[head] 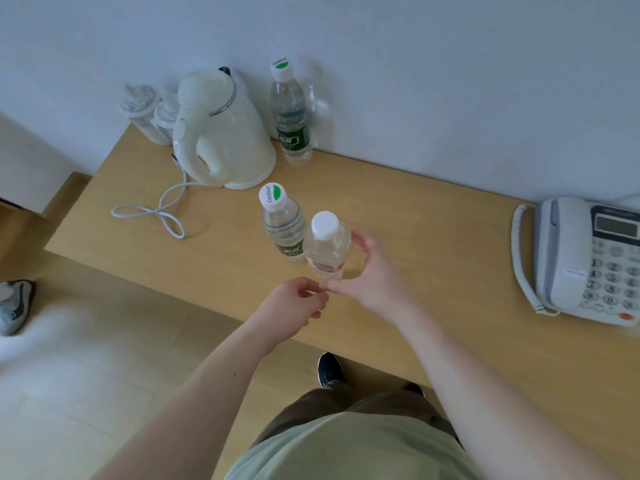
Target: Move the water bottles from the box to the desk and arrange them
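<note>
Three water bottles stand upright on the wooden desk (pixel 433 258). One with a green label (pixel 291 112) is at the back by the wall. A second green-label bottle (pixel 282 223) stands mid-desk, touching a clear bottle with a plain white cap (pixel 327 244) on its right. My right hand (pixel 370 271) is cupped around the clear bottle's right side, fingers spread, thumb below its base, with no firm grip visible. My left hand (pixel 294 303) hovers just in front of the bottles, fingers loosely curled, holding nothing. The box is out of view.
A white electric kettle (pixel 221 133) with a looped cord (pixel 162 209) sits at the desk's back left, with two wrapped cups (pixel 149 112) behind it. A grey desk telephone (pixel 588 258) is at the right. Someone's shoe (pixel 15 306) is on the floor at the left.
</note>
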